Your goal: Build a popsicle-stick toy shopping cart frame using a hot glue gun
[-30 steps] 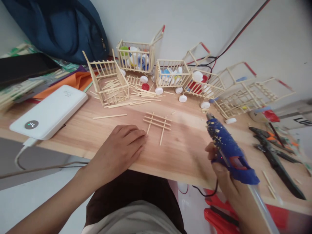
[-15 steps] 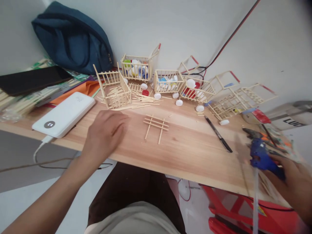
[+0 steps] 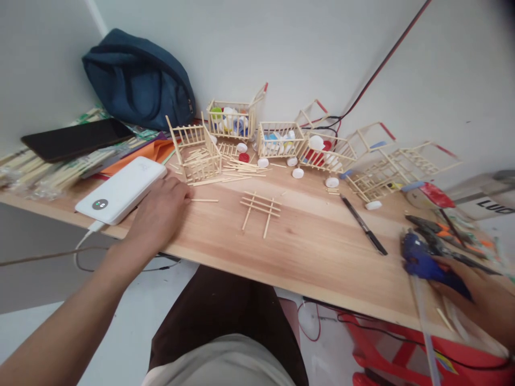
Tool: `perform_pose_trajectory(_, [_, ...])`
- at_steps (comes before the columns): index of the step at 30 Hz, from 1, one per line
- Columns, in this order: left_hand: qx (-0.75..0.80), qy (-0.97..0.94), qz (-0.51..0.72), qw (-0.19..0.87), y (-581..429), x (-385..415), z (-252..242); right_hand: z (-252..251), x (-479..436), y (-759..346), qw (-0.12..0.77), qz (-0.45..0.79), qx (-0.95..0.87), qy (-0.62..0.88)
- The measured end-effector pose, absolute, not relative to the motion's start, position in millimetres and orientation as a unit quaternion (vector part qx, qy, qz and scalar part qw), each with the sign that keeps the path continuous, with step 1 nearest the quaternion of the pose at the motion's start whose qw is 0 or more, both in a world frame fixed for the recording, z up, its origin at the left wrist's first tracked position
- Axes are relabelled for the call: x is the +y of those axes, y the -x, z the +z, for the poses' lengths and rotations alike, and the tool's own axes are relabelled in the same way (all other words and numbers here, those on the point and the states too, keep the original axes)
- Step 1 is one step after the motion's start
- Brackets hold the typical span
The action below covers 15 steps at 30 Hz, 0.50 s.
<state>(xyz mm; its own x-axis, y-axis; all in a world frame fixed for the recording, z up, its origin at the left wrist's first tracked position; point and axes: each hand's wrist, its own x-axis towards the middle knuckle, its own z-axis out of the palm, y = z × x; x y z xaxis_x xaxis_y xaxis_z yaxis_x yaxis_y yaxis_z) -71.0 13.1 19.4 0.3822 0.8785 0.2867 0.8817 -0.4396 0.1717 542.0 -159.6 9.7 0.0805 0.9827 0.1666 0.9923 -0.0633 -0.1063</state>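
Observation:
My left hand [image 3: 163, 201] rests on the table beside the white power bank, closed in a pinch on one end of a thin wooden stick [image 3: 206, 200]. To the right of that stick lies a small lattice of crossed sticks [image 3: 260, 205]. At the right end of the table, my right hand [image 3: 478, 287] is wrapped around the handle of a blue glue gun [image 3: 422, 260]. A long translucent glue stick [image 3: 427, 332] hangs from the glue gun past the table edge. Part of my right hand is blurred.
Several little stick shopping carts [image 3: 281, 139] stand along the wall, with loose sticks [image 3: 243, 169] before them. A pen [image 3: 364, 225] and pliers [image 3: 426, 225] lie at right. The power bank [image 3: 123, 190], phone [image 3: 76, 139] and blue bag [image 3: 140, 80] are at left.
My left hand has moved left toward the power bank, and a stick now shows at its fingertips. My right hand still grips the glue gun, slightly shifted; the whole view has moved a little.

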Motion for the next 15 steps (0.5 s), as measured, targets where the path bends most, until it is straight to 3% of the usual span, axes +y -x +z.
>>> perform_pose_trajectory(7, [-0.532,0.82,-0.211,-0.013,66.8,4.9,23.0,15.5,-166.5,-503.8,0.181,-0.049,-0.662,0.725])
perform_pose_trajectory(15, [-0.457,0.826,-0.321,-0.08,39.3,0.8,36.2,27.1,-156.2,-533.4,0.139,0.074,-0.645,0.748])
